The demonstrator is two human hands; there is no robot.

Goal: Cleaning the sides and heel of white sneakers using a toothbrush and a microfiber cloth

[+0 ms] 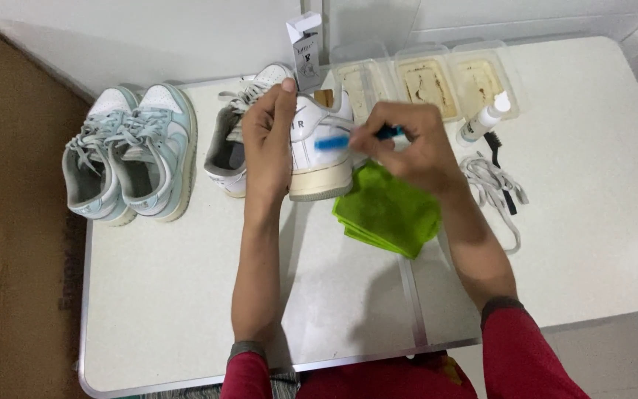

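My left hand (269, 140) grips a white sneaker (317, 151) from the side and holds it up on the table. My right hand (410, 144) holds a blue brush (337, 140) whose head lies blurred against the sneaker's heel side. A second white sneaker (232, 133) with grey lining stands just behind and left of the held one. A folded green cloth (385, 214) lies under my right wrist.
A pair of pale blue-and-white sneakers (131, 151) stands at the table's left. Three clear plastic trays (426, 77), a small white box (306, 44), a white bottle (485, 118), a black brush (496, 151) and loose white laces (492, 188) lie at the back right. The white folding table (186, 295) borders brown cardboard on the left.
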